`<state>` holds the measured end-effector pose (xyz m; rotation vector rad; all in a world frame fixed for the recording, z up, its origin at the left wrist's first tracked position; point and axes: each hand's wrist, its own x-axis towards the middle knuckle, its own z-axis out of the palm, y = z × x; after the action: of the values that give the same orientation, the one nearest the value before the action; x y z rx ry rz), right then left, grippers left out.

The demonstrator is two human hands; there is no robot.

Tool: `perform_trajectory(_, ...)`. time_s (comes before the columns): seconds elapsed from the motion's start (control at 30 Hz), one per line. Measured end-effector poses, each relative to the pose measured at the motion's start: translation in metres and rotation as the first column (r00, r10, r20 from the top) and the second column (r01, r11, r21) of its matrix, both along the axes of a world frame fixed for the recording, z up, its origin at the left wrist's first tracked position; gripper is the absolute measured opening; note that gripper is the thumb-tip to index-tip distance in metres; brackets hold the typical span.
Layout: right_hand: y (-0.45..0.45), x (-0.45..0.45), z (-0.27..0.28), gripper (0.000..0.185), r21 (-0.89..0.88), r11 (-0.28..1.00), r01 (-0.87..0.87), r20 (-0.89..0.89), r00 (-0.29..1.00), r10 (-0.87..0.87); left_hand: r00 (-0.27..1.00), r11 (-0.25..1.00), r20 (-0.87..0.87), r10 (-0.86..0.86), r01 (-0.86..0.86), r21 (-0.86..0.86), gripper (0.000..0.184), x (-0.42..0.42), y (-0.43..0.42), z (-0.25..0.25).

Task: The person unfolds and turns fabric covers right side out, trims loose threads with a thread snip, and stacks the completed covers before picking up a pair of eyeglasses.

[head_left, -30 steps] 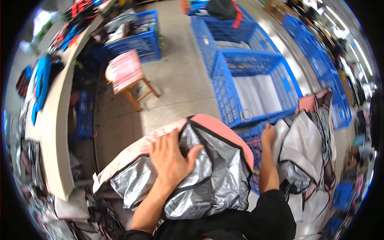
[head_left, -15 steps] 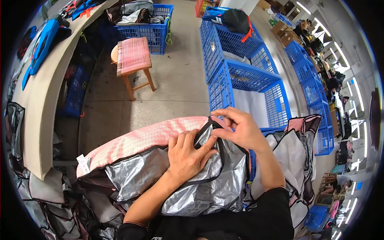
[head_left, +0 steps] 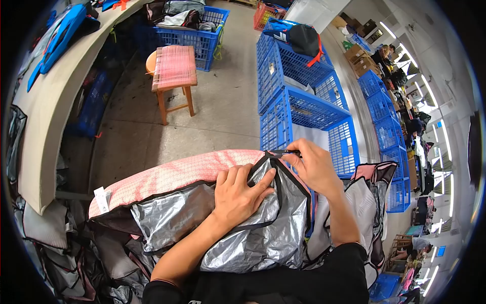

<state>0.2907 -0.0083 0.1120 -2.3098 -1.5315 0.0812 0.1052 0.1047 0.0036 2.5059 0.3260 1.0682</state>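
Observation:
A sewn piece (head_left: 172, 172) with pink mesh fabric, silver lining and black binding lies across my lap, a white label at its left end. My left hand (head_left: 239, 195) grips it near the middle, some fingers bent over the fabric and one finger stretched towards the bound corner. Just right of that corner, my right hand (head_left: 316, 164) is closed, thumb and fingers pinching a slim dark thing (head_left: 284, 152). Its tip reaches the corner binding. Whether it is a small tool or a strip of binding, I cannot tell.
Open blue crates (head_left: 309, 109) stand ahead on the right, a blue-black bag (head_left: 298, 38) on top. A pink-topped stool (head_left: 174, 68) and a filled blue crate (head_left: 202, 48) are farther off. A long table (head_left: 66, 96) runs along the left. More sewn pieces (head_left: 364, 202) lie beside me.
My right hand has shifted slightly right from the pink corner, and the slim dark thing now shows in its fingers. My left hand stays on the sewn piece. The view has tilted a little.

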Motion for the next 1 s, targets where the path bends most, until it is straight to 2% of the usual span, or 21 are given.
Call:
perform_trajectory(0.27, 0.0, -0.001, 0.003, 0.026, 0.026, 0.994, -0.107, 0.115, 0.988, 0.104, 1.0, 1.0, -0.004, -0.011, 0.01, -0.013, 0.046, 0.002, -0.002, 0.0)
perform_trajectory(0.4, 0.003, 0.0, 0.005, 0.027, 0.006, 0.991, -0.135, 0.098, 0.986, 0.134, 1.0, 1.0, -0.007, -0.002, 0.002, -0.012, 0.045, 0.002, -0.002, 0.001)
perform_trajectory(0.47, 0.002, 0.0, 0.007, 0.025, 0.018, 0.983, -0.181, 0.175, 0.969, 0.175, 1.0, 1.0, -0.008, -0.001, 0.001, -0.013, 0.045, 0.002, -0.002, 0.0)
perform_trajectory(0.67, -0.001, 0.003, 0.009, 0.024, 0.128, 0.986, -0.108, 0.183, 0.98, 0.084, 1.0, 1.0, -0.014, 0.006, -0.006, -0.02, 0.045, 0.001, -0.002, 0.001)
perform_trajectory(0.9, 0.002, -0.001, 0.001, 0.023, 0.083, 0.984, -0.16, 0.161, 0.976, 0.145, 0.999, 1.0, -0.032, -0.003, 0.002, -0.021, 0.045, 0.001, -0.003, 0.0)
perform_trajectory(1.0, 0.001, 0.0, 0.006, 0.022, 0.106, 0.99, -0.097, 0.141, 0.987, 0.082, 1.0, 1.0, -0.029, -0.005, 0.004, -0.019, 0.046, 0.002, -0.002, 0.0)
